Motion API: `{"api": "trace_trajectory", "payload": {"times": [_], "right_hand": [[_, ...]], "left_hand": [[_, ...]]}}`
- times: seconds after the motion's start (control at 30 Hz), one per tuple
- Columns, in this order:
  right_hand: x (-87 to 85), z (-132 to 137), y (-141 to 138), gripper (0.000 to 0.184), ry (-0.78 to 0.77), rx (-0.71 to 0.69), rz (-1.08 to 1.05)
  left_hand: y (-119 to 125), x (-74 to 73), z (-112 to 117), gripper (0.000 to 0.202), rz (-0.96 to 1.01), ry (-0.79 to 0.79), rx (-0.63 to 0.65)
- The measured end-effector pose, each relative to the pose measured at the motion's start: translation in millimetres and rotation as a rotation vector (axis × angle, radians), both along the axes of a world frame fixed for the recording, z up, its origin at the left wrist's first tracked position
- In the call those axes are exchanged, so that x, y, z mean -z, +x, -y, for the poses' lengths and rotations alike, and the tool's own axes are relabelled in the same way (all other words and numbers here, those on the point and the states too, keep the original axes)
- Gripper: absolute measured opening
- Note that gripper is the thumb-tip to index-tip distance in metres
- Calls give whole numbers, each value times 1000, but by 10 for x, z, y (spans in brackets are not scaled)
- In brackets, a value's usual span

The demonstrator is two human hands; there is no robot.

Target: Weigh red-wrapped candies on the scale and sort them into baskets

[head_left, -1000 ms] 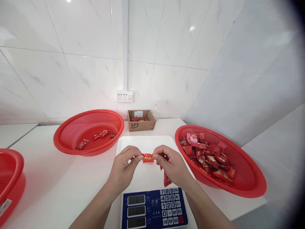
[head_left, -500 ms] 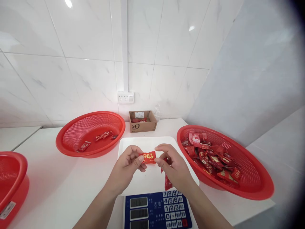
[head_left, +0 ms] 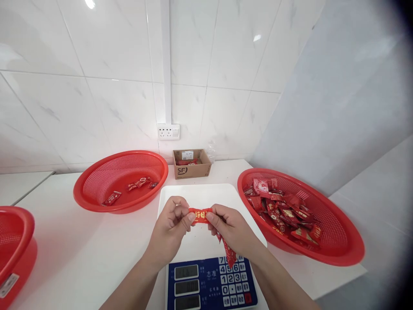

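A small red wrapped candy with yellow lettering is stretched between my two hands, above the white pan of a digital scale. My left hand pinches its left end between thumb and fingers. On the other end, my right hand closes its thumb and forefinger. More red wrapped candies hang from beneath the right palm, tucked in its lower fingers; how many cannot be made out. Below the hands lies the scale's blue keypad and display panel.
A red basket piled with red wrapped candies stands at right. Left of the scale, another red basket holds several candies. A third basket is cut off at far left. A small cardboard box with red packets sits by the wall.
My right thumb and fingers have closed onto the candy's right end, which was more loosely touched before. The candies under my right hand hang slightly lower and further right.
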State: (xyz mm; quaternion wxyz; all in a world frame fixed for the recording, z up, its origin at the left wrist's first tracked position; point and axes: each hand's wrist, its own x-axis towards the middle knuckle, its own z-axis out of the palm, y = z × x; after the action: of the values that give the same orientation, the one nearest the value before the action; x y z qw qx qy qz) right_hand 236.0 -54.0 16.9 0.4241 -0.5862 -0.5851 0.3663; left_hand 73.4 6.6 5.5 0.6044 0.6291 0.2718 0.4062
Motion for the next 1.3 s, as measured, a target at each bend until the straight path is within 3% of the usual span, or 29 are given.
{"api": "trace_trajectory", "payload": {"times": [0.1, 0.27, 0.5, 0.6, 0.67, 0.73, 0.83, 0.9, 1.0, 1.07, 1.2, 1.3], "right_hand": [[5, -84, 44, 33, -27, 43, 48], [39, -335, 232, 32, -98, 201, 244], [-21, -377, 347, 29, -49, 283, 263], [-47, -244, 277, 28, 145, 365, 38], [-33, -139, 165, 26, 325, 450, -130], [13, -42, 9, 23, 462, 520, -218], [116, 67, -233, 20, 551, 529, -257], [169, 109, -333, 19, 561, 465, -282], [197, 114, -324, 18, 526, 356, -363], [204, 76, -225, 14, 469, 352, -367], [264, -37, 14, 16, 199, 385, -118], [304, -80, 89, 30, 26, 273, 77]], "left_hand": [[-20, 25, -71, 17, -115, 6, 20], [-91, 51, -177, 16, -305, 205, -257], [-139, -27, -187, 20, -375, 236, -227], [-114, -64, -109, 23, -396, 212, -104], [-79, -76, -6, 25, -388, 180, 73], [-35, -74, 122, 41, -357, 126, 286], [35, -55, 284, 74, -295, 48, 474], [67, -46, 324, 76, -274, 12, 497], [64, -54, 275, 63, -253, -75, 432], [24, -77, 199, 58, -229, -106, 308], [-106, -155, 52, 59, -193, -60, -2], [-180, -207, -3, 59, -164, -35, -111]]}}
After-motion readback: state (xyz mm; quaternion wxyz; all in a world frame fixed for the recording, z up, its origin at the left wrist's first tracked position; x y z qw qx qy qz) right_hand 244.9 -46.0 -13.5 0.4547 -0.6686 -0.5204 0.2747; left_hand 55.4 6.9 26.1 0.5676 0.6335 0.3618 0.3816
